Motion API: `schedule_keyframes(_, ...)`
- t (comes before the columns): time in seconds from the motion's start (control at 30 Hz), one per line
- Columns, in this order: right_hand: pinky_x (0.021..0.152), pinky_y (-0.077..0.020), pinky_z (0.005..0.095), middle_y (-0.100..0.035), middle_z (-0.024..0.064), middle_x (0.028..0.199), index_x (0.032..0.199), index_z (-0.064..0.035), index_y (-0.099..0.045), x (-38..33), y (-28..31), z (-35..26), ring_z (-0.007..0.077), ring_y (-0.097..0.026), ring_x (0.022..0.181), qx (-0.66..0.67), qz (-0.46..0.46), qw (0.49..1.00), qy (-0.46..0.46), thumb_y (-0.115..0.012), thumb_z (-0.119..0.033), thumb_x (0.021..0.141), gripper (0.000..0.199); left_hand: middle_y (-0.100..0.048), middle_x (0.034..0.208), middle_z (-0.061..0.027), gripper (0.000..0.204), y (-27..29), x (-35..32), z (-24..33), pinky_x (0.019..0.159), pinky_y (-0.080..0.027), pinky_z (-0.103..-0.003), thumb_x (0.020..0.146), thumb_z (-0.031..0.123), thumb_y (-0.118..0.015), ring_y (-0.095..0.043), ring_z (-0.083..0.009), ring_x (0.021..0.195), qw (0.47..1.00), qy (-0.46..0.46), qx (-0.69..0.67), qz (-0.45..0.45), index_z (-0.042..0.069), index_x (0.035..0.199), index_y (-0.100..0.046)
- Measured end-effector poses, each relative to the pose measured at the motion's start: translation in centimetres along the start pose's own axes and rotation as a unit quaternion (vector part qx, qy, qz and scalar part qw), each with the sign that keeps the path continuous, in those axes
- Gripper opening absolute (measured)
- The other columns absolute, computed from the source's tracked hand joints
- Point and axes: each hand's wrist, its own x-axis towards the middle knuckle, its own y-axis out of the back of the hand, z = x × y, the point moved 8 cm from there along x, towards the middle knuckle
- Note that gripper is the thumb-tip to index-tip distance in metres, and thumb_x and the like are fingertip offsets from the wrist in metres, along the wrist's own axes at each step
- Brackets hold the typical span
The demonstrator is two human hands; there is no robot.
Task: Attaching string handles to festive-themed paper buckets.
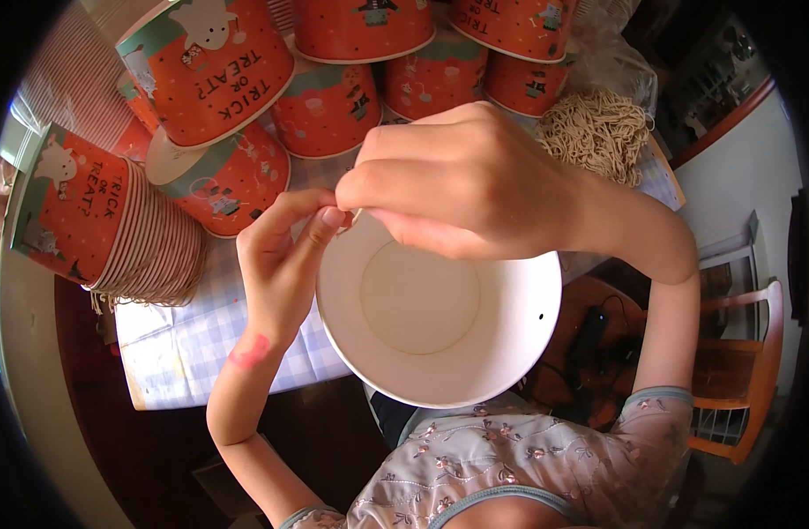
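Centre frame: white paper bucket point(439, 322) held mouth-up. Left hand point(285, 260) and right hand point(457, 181) both pinched shut at its upper-left rim, seemingly on a thin cord. Stacked orange buckets point(113, 220) left; twine bundle point(598, 132) upper right.

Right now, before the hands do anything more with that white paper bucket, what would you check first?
1. Left hand pinching at the rim: ok.
2. Right hand meeting it at the same spot: ok.
3. Paper bucket empty inside: ok.
4. What the fingertips pinch: cannot tell, hidden.
5. Small hole in the bucket wall unblocked: ok.
6. Bundle of string lying on the table behind: ok.
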Motion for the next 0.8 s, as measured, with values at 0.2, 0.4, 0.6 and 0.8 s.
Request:
schedule_keyframes(0.2, 0.044, -0.0396, 0.0297, -0.048, 0.0051, 0.061, 0.068, -0.0039, -0.048, 0.9, -0.4, 0.5, 0.0215, -0.05, 0.052, 0.004, 0.017, 1.0, 0.016, -0.055, -0.003, 0.058, 0.012, -0.052, 0.07, -0.0066, 0.006, 0.0, -0.1, 0.5, 0.062, -0.039, -0.021, 0.072, 0.0, -0.05, -0.049, -0.011, 0.067, 0.998, -0.03, 0.03, -0.037, -0.003, 0.076, -0.054)
schedule_keyframes(0.4, 0.046, -0.0394, 0.0284, -0.05, 0.0064, 0.064, 0.071, -0.0037, -0.05, 1.3, -1.4, 2.0, 0.0213, -0.051, 0.055, 0.044, -0.015, 0.998, -0.039, -0.054, -0.002, 0.062, 0.01, -0.052, 0.07, -0.0062, 0.006, -0.1, -0.4, 0.6, 0.06, -0.038, -0.02, 0.072, 0.002, -0.052, -0.048, -0.0109, 0.067, 0.995, -0.041, 0.068, -0.058, -0.003, 0.074, -0.053)
schedule_keyframes(0.6, 0.05, -0.04, 0.0277, -0.052, 0.0064, 0.068, 0.073, -0.0035, -0.051, 1.5, -3.0, 3.1, 0.0199, -0.051, 0.058, 0.136, -0.073, 0.983, -0.097, -0.053, -0.005, 0.065, 0.009, -0.051, 0.072, -0.0064, 0.007, -0.5, -0.4, 0.7, 0.062, -0.037, -0.021, 0.073, 0.003, -0.05, -0.047, -0.0105, 0.068, 0.996, -0.043, 0.028, -0.075, -0.003, 0.073, -0.052)
schedule_keyframes(0.8, 0.057, -0.0399, 0.0243, -0.053, 0.0049, 0.071, 0.072, -0.0018, -0.052, -0.5, -0.1, 3.7, 0.0128, -0.05, 0.064, 0.105, 0.123, 0.977, -0.136, -0.056, -0.004, 0.066, 0.007, -0.051, 0.075, -0.0054, 0.011, 0.2, -0.6, -0.5, 0.064, -0.037, -0.021, 0.076, 0.005, -0.047, -0.048, -0.0103, 0.069, 0.998, 0.047, -0.035, -0.023, -0.005, 0.077, -0.051)
